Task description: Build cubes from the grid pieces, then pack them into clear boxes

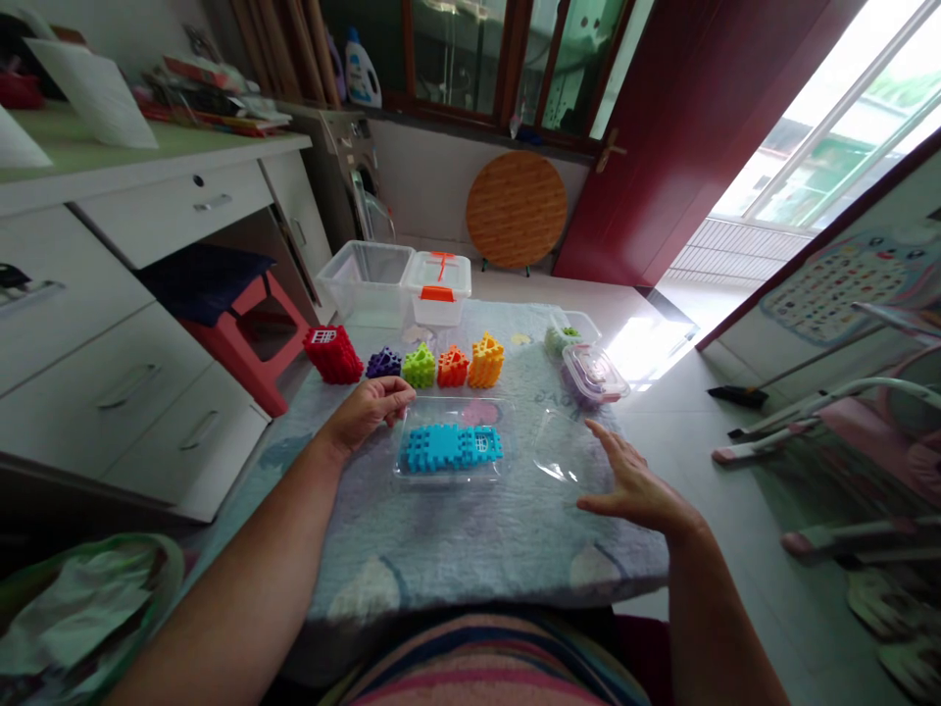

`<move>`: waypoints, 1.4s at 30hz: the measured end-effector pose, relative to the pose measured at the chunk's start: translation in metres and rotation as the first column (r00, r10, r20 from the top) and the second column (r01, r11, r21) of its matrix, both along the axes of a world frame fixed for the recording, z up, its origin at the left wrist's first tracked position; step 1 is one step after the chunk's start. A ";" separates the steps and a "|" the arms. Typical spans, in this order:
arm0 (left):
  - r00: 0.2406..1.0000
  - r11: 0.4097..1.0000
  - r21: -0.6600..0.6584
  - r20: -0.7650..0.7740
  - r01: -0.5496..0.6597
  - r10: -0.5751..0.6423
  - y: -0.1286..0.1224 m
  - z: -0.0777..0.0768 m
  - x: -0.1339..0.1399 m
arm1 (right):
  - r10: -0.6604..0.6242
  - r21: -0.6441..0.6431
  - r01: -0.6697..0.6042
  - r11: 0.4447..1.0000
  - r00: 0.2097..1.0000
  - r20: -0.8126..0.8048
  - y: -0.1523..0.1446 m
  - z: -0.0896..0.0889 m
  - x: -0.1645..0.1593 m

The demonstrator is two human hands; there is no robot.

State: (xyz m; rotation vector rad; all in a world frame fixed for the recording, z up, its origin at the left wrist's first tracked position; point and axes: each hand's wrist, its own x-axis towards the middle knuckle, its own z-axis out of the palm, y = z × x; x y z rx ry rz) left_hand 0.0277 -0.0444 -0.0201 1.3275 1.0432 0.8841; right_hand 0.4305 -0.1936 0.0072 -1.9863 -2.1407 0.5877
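Note:
A clear plastic box (450,410) lies on the cloth-covered table, with joined light-blue building blocks (448,447) inside it; one block has a small white window. At its far left corner, my left hand (373,410) pinches the rim with fingers closed. To the right of the box lies a clear plastic lid (557,446), hard to see apart from its shiny edges. My right hand (624,479) is beside the lid's right edge, thumb and fingers spread apart. Whether it touches the lid I cannot tell.
Beyond my left hand stand block stacks in red (334,354), purple (383,363), green (419,365), orange (454,366) and yellow (486,360). Behind are an open clear bin (368,284) and an orange-latched box (439,306). A lidded container (595,373) sits at the far right.

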 end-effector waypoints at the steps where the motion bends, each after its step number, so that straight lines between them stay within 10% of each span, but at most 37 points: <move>1: 1.000 1.000 -0.003 0.008 0.000 0.000 0.000 0.000 0.001 | -0.003 0.004 0.003 1.000 1.000 -0.021 -0.002 0.004 0.003; 10: 0.994 0.998 -0.055 0.104 -0.025 0.030 -0.003 0.001 0.006 | 0.302 0.154 -0.297 0.943 0.953 -0.011 0.022 0.050 -0.084; 16: 0.975 0.989 -0.145 0.221 -0.002 0.035 -0.002 -0.002 0.005 | 0.376 0.211 -0.394 0.895 0.919 0.121 0.052 0.047 -0.148; 27: 0.991 0.994 -0.099 0.131 0.053 -0.040 -0.008 0.004 0.007 | 0.467 0.161 -0.481 0.862 0.876 0.118 0.065 0.041 -0.164; 34: 0.997 0.995 -0.075 0.040 0.062 -0.059 -0.006 0.002 0.007 | 0.179 0.373 -0.071 0.925 0.948 -0.264 0.057 0.030 -0.128; 42: 0.999 0.996 -0.090 0.031 0.021 -0.018 -0.010 0.008 0.013 | -0.182 -0.054 0.215 0.975 0.637 -0.750 0.053 -0.003 -0.121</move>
